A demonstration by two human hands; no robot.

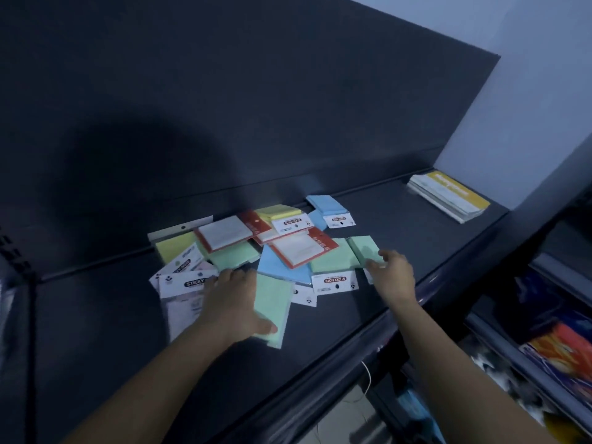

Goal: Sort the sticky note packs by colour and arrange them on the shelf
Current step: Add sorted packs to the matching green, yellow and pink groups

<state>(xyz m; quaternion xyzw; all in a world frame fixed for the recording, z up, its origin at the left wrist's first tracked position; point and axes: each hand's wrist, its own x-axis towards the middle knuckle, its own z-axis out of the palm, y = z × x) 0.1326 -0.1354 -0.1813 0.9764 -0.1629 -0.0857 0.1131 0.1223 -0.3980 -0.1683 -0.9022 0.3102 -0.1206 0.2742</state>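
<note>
Altogether four mint-green sticky note packs point(234, 254) show on the dark metal shelf point(400, 235); left hand point(230, 302) grips one, right hand point(392, 274) pinches another.

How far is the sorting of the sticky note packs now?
Nothing looks sorted yet: the pile on the shelf mixes colours. In hand: the left hand grips one green pack, the right hand pinches another green pack. Left: grouping and arranging all colours.
</note>
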